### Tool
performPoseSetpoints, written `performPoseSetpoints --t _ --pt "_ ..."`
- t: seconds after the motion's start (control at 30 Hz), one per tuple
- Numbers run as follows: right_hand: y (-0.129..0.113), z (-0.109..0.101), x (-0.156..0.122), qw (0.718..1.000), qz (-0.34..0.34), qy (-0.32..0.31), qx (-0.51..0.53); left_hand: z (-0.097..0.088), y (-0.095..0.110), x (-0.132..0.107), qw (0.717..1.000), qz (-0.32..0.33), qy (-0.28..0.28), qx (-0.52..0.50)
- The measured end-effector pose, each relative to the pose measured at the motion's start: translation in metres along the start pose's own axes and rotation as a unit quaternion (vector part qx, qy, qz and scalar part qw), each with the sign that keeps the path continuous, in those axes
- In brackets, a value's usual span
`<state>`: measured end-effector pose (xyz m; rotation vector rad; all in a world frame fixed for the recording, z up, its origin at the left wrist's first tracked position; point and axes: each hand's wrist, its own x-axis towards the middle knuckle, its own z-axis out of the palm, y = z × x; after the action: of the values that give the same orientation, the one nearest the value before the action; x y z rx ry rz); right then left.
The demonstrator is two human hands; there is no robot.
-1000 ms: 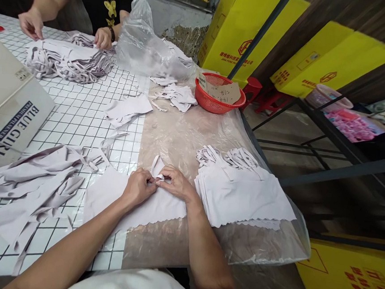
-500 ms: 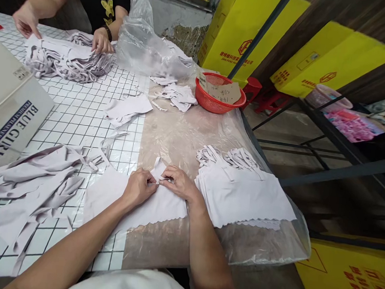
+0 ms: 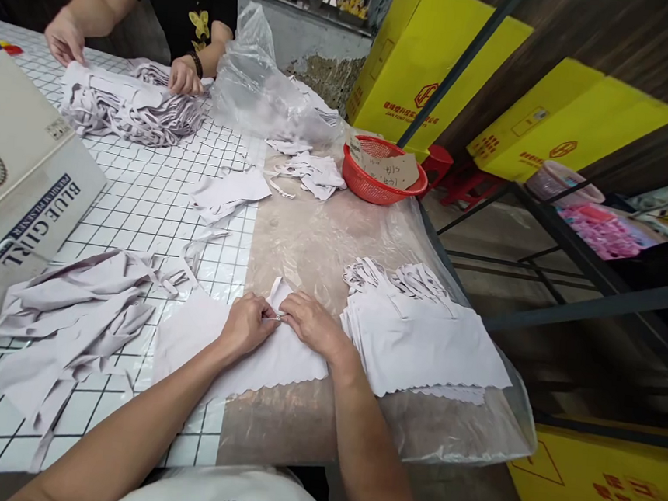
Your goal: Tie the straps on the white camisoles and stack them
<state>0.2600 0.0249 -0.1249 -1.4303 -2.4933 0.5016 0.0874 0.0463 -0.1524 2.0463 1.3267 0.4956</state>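
A pale lilac fabric garment piece with a scalloped lower edge and thin straps lies flat in front of me. My left hand pinches its upper edge near the middle. Close beside it, my right hand grips the same edge, its fingertips almost meeting the left ones; the small spot between them is too fine to make out. To the right rests a neat stack of similar pieces, straps at the far end. On the left is a loose, crumpled heap of the same fabric.
A cardboard box stands at the left. Across the table, a co-worker's hands touch a bundled pile. Farther back are a clear plastic bag and a red basket. A metal rack borders the right side.
The whole view has shifted slightly, moving the scene a little to the right. Both my hands stay pinched at the same spot on the garment piece, with only slight finger movement.
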Motion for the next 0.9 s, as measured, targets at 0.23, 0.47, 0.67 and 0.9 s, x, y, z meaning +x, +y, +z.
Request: performPoseSetpoints --t 0.23,0.47,0.67,0.9 --pt "-0.024 -0.019 0.016 0.983 -0.004 -0.116 -0.139 -0.006 0.000 0.002 0.999 0.007 -0.031 0.026" --pt "-0.014 -0.032 0.031 0.979 -0.038 -0.177 -0.089 -0.004 -0.003 0.001 1.000 0.005 -0.019 -0.010" --pt "0.003 -0.022 0.023 0.989 -0.036 -0.135 -0.054 0.000 -0.004 0.001 1.000 0.013 -0.008 -0.013" --pt "-0.009 -0.027 0.027 0.974 -0.069 -0.174 -0.130 0.001 -0.004 0.002 1.000 0.017 -0.014 0.012"
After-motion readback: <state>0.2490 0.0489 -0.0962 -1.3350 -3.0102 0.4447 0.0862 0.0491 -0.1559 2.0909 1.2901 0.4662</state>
